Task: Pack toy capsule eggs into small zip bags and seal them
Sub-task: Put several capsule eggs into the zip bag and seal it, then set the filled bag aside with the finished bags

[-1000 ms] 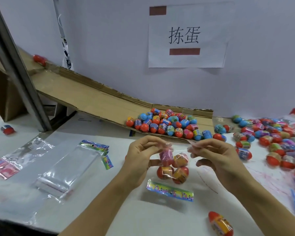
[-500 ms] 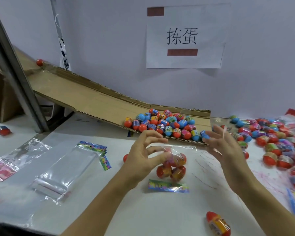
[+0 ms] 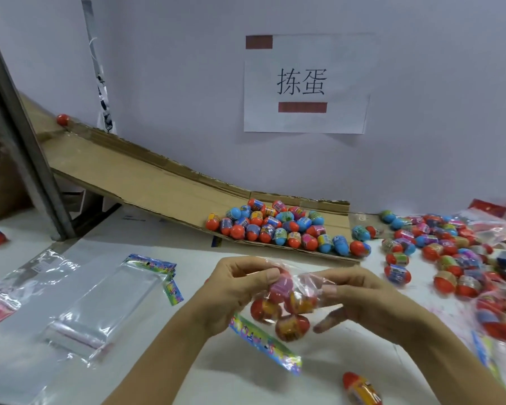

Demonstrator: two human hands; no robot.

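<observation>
Left hand [image 3: 234, 290] and right hand [image 3: 360, 299] meet above the white tabletop [image 3: 164, 384], both grasping a small clear plastic zip bag [image 3: 292, 299] held between them. The left thumb and fingers pinch the bag's upper left part; the right thumb and forefinger pinch its upper right part, the remaining right fingers curled beneath. Inside the bag sit several red, pink and yellow toy capsule eggs [image 3: 289, 327], bunched together. The bag's colourful printed header strip [image 3: 265, 344] trails down and to the right, below the hands.

Beyond the hands, a sloping brown cardboard chute [image 3: 146, 185] ends in a heap of red and blue capsule eggs [image 3: 278, 228]. More loose capsule eggs [image 3: 438, 258] spread over the table to the right. A stack of empty clear zip bags [image 3: 105, 305] lies to the left. One red and yellow capsule egg [image 3: 361, 388] lies near the lower edge. A white paper sign with black characters [image 3: 304, 83] hangs on the wall.
</observation>
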